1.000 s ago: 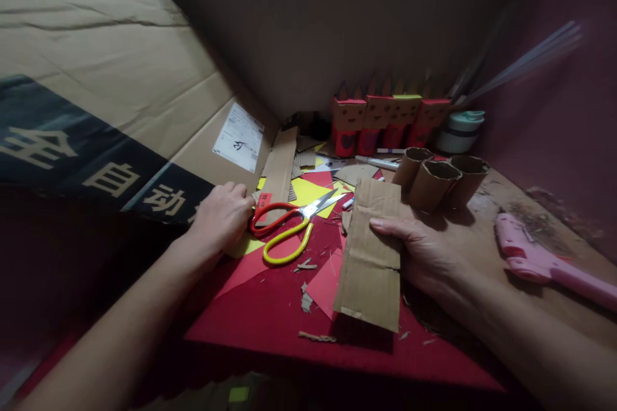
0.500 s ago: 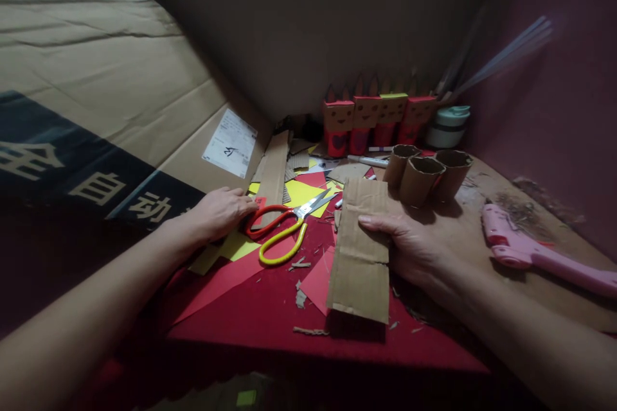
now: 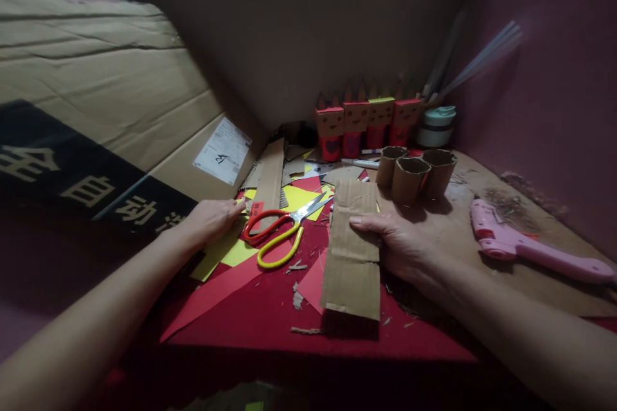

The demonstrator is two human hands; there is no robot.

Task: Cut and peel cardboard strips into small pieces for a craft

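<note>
My right hand [image 3: 405, 241] grips a flat brown cardboard strip [image 3: 351, 270] by its right edge, thumb on top, fingers hidden behind. The strip is held tilted above the red tabletop. To the left, my left hand [image 3: 214, 221] is by the yellow paper [image 3: 241, 252] with its fingers bent together; what they hold, if anything, is hidden. Just right of that hand lies a pair of scissors [image 3: 277, 237] with one red and one yellow handle, blades apart. Beside the scissors is a long cardboard piece [image 3: 270, 170] with a red label.
Three cardboard tubes [image 3: 409, 181] stand right of the strip. A pink glue gun [image 3: 535, 247] lies farther right. Behind are several red figures with cardboard faces [image 3: 357, 117] and a jar with a mint lid [image 3: 436, 127]. A large cardboard box [image 3: 120, 135] leans at left.
The view has shifted slightly. My left hand has drawn back a little to the left, away from the red label, its fingers more bent. My right hand still holds the cardboard strip.
</note>
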